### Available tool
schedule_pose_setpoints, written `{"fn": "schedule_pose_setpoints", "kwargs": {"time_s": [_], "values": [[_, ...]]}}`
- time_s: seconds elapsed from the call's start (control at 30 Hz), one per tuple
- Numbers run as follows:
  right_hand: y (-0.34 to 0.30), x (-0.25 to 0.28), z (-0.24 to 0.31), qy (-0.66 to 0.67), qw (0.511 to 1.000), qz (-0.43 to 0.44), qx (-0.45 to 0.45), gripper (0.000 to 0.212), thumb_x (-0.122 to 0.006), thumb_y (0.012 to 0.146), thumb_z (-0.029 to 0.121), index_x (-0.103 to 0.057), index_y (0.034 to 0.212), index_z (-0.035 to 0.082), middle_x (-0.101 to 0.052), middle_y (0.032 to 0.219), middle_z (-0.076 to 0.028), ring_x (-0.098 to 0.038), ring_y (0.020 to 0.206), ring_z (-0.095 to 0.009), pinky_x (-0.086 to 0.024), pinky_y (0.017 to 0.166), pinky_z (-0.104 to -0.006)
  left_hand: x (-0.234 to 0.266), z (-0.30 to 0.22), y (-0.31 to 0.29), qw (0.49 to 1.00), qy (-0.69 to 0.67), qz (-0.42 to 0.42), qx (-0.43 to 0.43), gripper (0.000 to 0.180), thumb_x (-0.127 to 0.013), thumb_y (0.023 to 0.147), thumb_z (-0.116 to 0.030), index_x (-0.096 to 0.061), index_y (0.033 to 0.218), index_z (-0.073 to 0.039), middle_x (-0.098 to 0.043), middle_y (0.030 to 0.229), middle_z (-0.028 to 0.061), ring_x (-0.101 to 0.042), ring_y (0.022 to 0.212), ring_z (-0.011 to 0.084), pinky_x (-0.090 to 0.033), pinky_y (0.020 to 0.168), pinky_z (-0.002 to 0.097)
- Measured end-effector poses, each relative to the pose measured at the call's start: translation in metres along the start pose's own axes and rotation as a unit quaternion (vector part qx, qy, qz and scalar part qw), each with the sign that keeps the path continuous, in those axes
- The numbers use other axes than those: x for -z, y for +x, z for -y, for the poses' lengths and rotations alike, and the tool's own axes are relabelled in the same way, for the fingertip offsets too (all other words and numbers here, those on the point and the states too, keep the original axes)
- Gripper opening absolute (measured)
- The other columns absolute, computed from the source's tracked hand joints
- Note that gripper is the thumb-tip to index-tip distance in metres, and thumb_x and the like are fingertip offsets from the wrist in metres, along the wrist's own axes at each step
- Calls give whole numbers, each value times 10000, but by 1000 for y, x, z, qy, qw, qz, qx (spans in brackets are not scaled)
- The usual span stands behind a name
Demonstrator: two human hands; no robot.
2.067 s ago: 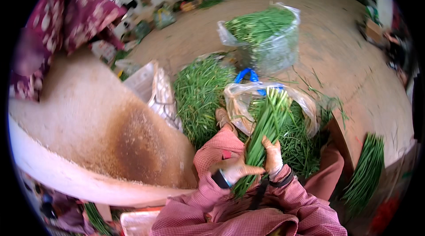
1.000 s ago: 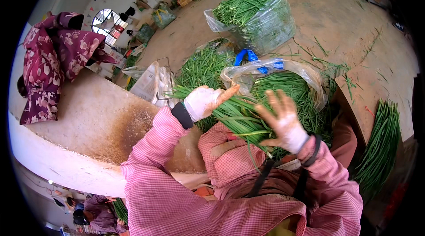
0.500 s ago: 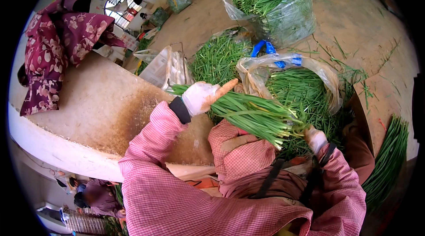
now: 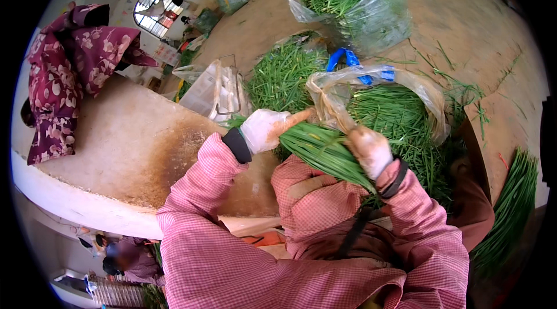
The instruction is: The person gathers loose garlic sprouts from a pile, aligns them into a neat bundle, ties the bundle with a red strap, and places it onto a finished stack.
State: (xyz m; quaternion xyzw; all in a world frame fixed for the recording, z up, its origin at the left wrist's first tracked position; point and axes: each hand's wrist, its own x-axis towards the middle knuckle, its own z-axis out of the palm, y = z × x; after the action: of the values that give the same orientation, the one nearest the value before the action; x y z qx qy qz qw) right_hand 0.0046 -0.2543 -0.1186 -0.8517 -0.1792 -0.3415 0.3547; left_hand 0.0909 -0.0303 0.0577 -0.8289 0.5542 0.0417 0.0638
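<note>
The left hand (image 4: 260, 130) is closed around a bunch of long green stalks (image 4: 319, 145). One finger sticks out straight and points to the right, over the top of the bunch. A few leaf tips poke out on the other side of this hand, so the bunch runs through it. The right hand (image 4: 370, 149) is at the other end of the bunch, with its fingers bent and the back of the hand facing up. I cannot tell if it is squeezing the stalks or just touching them. Both hands have white covers, and some brown fingers show.

The bunch lies between the two hands, slanting down to the right, above the person's knee (image 4: 316, 196). The left arm comes up and bends in from the left. The right arm reaches up and leans left. Both have pink checked sleeves, with a dark band (image 4: 237, 145) at the left wrist.

Just past the right hand is an open plastic bag (image 4: 428, 95) with cut greens (image 4: 386, 113) in it. Beside it is a heap of greens (image 4: 284, 77), and then a white basket (image 4: 203, 93). A big clear bag (image 4: 380, 28) full of greens stands farther off. Another bunch (image 4: 507, 213) lies at the far right.
</note>
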Motion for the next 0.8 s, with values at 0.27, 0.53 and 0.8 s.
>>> {"fn": "schedule_pose_setpoints", "kwargs": {"time_s": [0.27,0.53,0.8], "values": [[-112,68,-62,-271,787,412,-371,653,-662,701,301,-388,1263,113,-447,1166,-207,-463,1049,-319,-387,876,-405,-25,28,-50,973,-221,-13,63,381,-549,787,-112,-540,1164,-61,-615,1016,128,-618,900,250,-478,782,294],[46,43,29,224,928,297,-16,712,-652,709,479,-443,1271,96,-357,1331,-177,-309,1254,-302,-227,1041,-415,-26,-4,-31,929,-363,30,61,321,-527,820,-120,-557,1128,-37,-624,999,90,-605,905,198,-468,805,297],[-75,5,1,577,530,280,-554,400,-616,808,407,-587,990,53,-624,875,-42,-639,722,-165,-458,463,-236,-139,-42,-136,666,-652,251,262,381,-525,787,9,-495,1166,10,-572,1100,84,-542,946,152,-429,829,279]]}}
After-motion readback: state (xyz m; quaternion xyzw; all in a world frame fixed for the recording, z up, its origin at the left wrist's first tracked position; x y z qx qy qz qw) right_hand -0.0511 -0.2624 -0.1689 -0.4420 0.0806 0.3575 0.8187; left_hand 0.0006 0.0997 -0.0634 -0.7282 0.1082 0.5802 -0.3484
